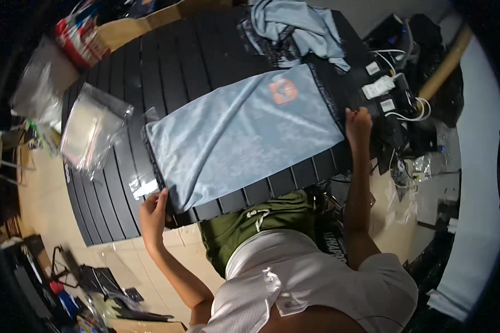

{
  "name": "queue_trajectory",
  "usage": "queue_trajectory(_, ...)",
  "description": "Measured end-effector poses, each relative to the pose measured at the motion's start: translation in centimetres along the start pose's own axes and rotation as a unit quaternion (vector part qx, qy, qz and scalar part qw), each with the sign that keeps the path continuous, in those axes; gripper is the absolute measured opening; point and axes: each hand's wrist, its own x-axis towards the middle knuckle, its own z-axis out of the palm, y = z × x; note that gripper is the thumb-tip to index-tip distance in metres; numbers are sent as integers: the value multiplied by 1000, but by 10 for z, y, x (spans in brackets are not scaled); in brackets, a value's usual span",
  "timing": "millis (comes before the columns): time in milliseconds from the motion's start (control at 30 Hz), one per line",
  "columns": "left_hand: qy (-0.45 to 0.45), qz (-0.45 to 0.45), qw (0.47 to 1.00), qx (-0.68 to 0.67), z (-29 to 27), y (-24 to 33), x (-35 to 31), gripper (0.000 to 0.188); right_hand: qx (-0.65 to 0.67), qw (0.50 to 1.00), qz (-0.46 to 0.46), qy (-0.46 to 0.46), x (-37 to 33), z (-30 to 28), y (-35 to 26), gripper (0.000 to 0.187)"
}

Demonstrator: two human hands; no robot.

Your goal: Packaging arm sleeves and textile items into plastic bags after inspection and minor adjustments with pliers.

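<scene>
One blue cloth [244, 136] between two hands, left hand [153, 215] pinching its near-left corner, right hand [359, 123] curled at right edge, hold unclear, one crumpled cloth [311, 34] beyond

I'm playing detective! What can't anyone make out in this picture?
All in the head view:
Spread blue cloth: its underside, which faces the black table.
Crumpled blue cloth: its full shape, hidden by its own folds.
Clear plastic packaging: what is inside, hidden by glare.
Right hand: whether it touches the cloth, too small and dark.
</scene>
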Motion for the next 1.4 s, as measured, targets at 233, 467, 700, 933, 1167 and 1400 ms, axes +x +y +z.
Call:
queue_trajectory(233, 22, 16, 999, -33, -12, -13, -5, 28, -57, 977, -83, 188, -1, -21, -20, 31)
queue_trajectory(467, 188, 139, 972, 9, -1, 20, -8, 26, 149, 977, -38, -149, -24, -45, -36, 41)
queue_trajectory(700, -76, 178, 980, -54, 108, 95, -50, 27, 243, 925, -287, -61, -57, -95, -97, 23)
queue_trajectory(933, -133, 332, 931, -69, 162, 116, -58, 20, 404, 844, -285, -207, -102, -100, -123, 21)
queue_trajectory(1167, -60, 602, 796, 16, 170, 122, -101, 9, 622, 691, -43, -365, -115, -26, -134, 22)
queue_trajectory(1400, -539, 420, 726, -74, 191, 104, -160, 44, 806, 263, 207, -488, -65, -8, -312, 35)
